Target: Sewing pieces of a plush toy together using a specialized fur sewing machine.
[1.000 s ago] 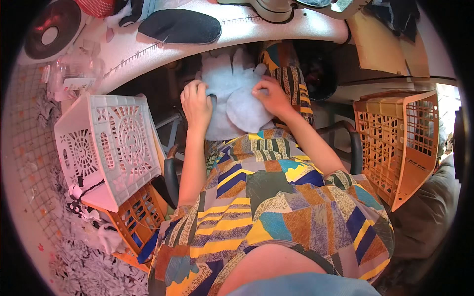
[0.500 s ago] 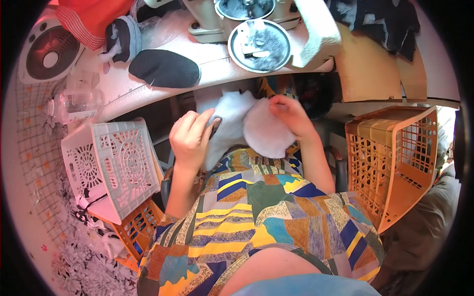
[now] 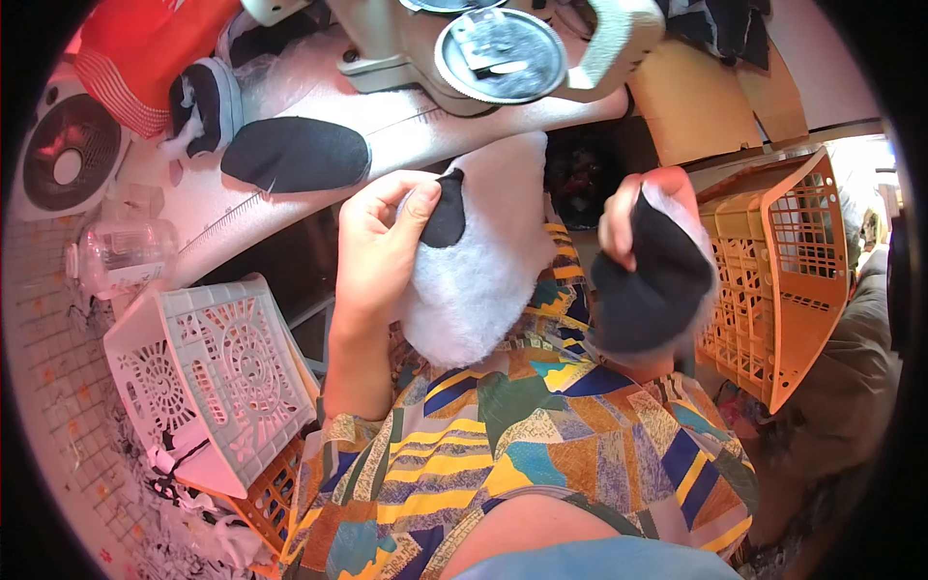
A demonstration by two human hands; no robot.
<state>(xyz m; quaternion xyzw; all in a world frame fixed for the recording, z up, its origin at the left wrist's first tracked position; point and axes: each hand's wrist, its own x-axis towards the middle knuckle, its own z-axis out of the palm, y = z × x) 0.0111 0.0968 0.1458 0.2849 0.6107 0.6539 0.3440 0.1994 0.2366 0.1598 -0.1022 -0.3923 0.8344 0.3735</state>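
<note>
Head: L hand pinches fuzzy wht cloth.

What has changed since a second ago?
The right hand has swung the small rounded piece rightward, away from the larger fluffy piece, turning its black side into view. The left hand still grips the larger fluffy piece. The black oval stays on the table.

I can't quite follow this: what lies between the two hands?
In the head view, fluffy white fabric, with a black patch at the left hand; nearer the right hand, patterned clothing shows.
</note>
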